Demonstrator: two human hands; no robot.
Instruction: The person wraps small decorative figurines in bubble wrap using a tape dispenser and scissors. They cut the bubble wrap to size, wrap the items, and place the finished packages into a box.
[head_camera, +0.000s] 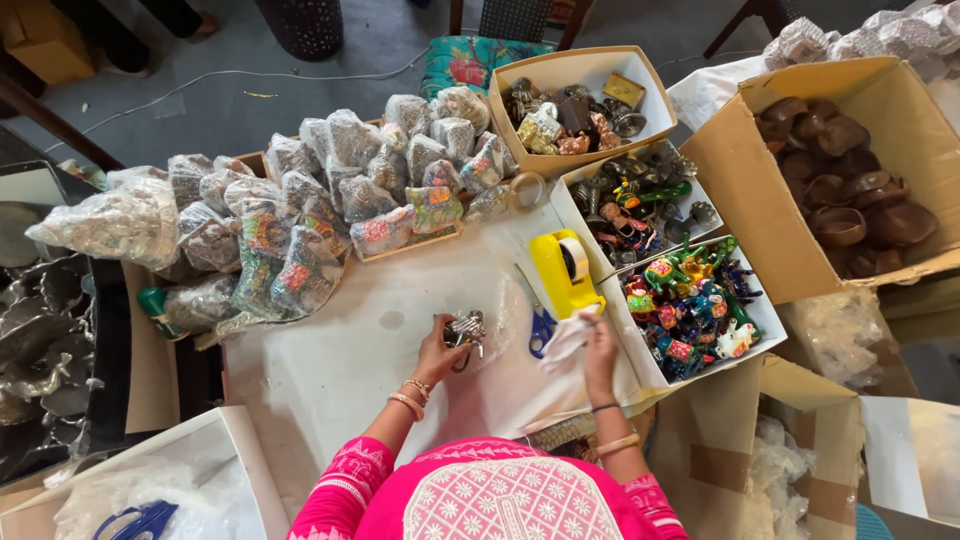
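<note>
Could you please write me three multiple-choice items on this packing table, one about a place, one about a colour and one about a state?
1. Where does the yellow tape dispenser stand?
A. On the floor
B. On the white tabletop, beside the blue-handled scissors
C. Inside the brown cardboard box of dark wooden bowls

2. What colour are the person's sleeves?
A. Pink
B. Green
C. Black

3. What is the left hand doing?
A. Resting flat and empty
B. Holding a small silver metal figurine
C. Gripping the scissors

Answers: 1 B, the dispenser sits on the table next to the scissors. 2 A, both sleeves are bright pink. 3 B, its fingers close around the figurine, while the right hand holds a white cloth.
</note>
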